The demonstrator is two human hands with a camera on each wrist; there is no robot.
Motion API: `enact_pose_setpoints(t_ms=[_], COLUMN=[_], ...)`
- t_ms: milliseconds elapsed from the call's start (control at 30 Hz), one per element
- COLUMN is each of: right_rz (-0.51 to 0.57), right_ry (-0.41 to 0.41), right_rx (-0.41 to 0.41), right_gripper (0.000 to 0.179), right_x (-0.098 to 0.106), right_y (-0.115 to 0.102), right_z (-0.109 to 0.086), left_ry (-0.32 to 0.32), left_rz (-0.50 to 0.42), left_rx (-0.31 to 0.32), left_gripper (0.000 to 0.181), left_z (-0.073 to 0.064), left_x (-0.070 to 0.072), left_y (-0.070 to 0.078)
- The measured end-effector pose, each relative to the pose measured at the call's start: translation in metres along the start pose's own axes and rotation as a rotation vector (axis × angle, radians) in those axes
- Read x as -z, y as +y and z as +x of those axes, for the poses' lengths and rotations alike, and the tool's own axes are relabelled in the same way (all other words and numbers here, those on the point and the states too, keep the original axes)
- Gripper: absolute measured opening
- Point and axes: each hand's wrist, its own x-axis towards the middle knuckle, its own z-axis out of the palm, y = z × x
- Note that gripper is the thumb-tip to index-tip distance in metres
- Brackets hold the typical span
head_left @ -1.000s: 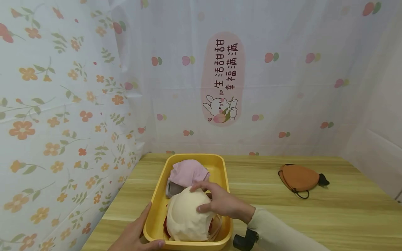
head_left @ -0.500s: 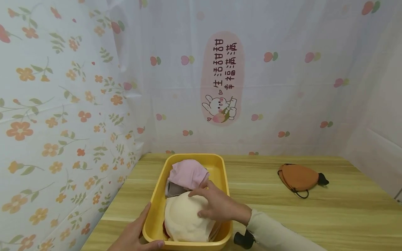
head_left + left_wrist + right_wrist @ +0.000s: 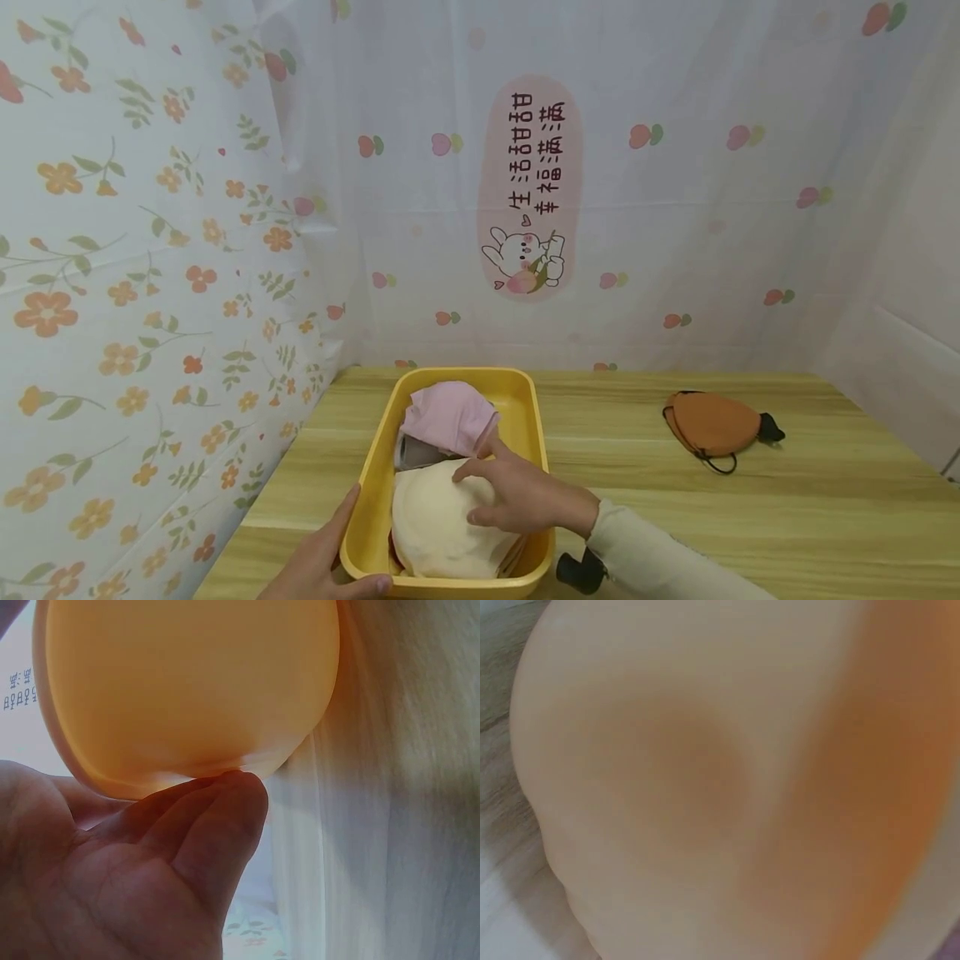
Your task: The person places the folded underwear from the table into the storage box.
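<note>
In the head view, a cream bra (image 3: 438, 521) with a rounded moulded cup lies in the near half of a yellow bin (image 3: 531, 417). My right hand (image 3: 528, 493) rests on its right side, thumb and forefinger apart on the cup. Its other fingers reach down beside a folded lilac garment (image 3: 450, 412), partly hidden. Something dark red shows under the cream bra's left edge. My left hand (image 3: 322, 554) holds the bin's near left corner, thumb at the front rim. The left wrist view has those fingers (image 3: 232, 802) against the bin's outer wall. The right wrist view is blurred.
An orange cupped garment with black straps (image 3: 716, 425), looking like a folded bra, lies on the wooden table (image 3: 637, 533) at the right. A grey piece (image 3: 420, 454) shows under the lilac garment. Printed cloth (image 3: 420, 233) hangs behind and at the left.
The cream bra has settled lower and slightly left in the bin. My right hand's fingers have slid toward the lilac garment's near edge. The left hand keeps its place.
</note>
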Motion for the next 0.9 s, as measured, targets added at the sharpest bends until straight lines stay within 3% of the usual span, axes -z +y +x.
enact_pose_setpoints(t_ms=[367,600,800,900], right_rz=[-0.043,-0.005,0.061,0.100], right_ry=[-0.007,0.000,0.117,0.219], right_rx=[0.037,0.088,0.178,0.163], right_gripper=[0.038,0.033,0.026,0.022], right_x=[0.005,0.017,0.029,0.033], right_y=[-0.001,0.010,0.024,0.033], right_z=[-0.004,-0.006,-0.009,-0.011], left_ry=[0.010,0.016,0.014,0.013], left_rz=[0.003,-0.013,-0.018,-0.024], left_rx=[0.016,0.016,0.022,0.022], left_gripper=[0.109,0.109,0.109,0.109], left_z=[0.002,0.001,0.002,0.002], left_x=[0.000,-0.001,-0.001,-0.001], left_y=[0.000,-0.003,-0.002,-0.001])
